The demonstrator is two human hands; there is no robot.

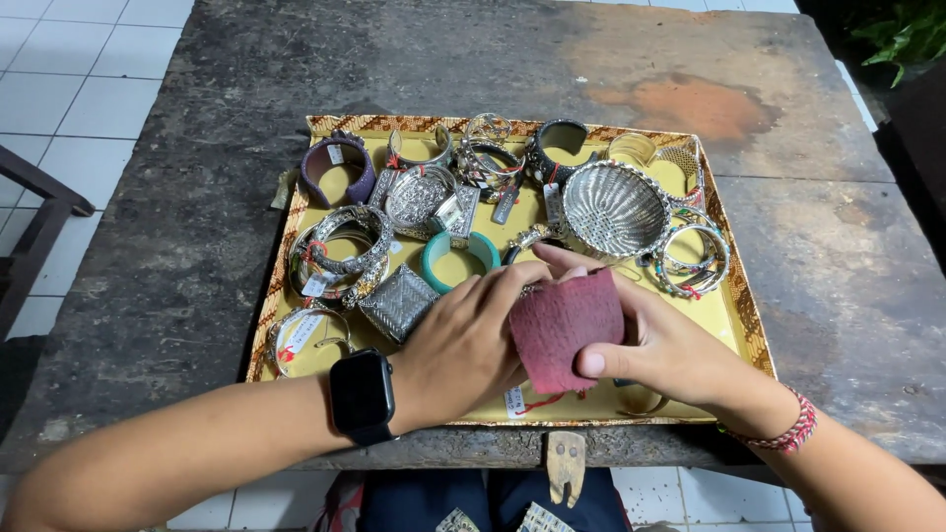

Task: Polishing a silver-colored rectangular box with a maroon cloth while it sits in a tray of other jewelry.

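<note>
My right hand (pixel 662 347) pinches a dark red cloth (pixel 564 325) over the front of a yellow tray (pixel 731 317). My left hand (pixel 463 340), with a black smartwatch on its wrist, is curled against the cloth's left edge and grips something small and silvery that its fingers and the cloth mostly hide. Just beyond my hands lie a teal bangle (pixel 458 256), a silver woven box (pixel 398 301) and a silver mesh bowl (pixel 615 207). A white tag with red string (pixel 516 402) hangs below the cloth.
The tray holds several silver bracelets and cuffs, a purple bangle (pixel 337 167) at the back left and stacked bangles (pixel 694 260) at the right. It rests on a worn dark wooden table (pixel 197 227). White tiled floor (pixel 79 89) lies left, a plant (pixel 907 34) top right.
</note>
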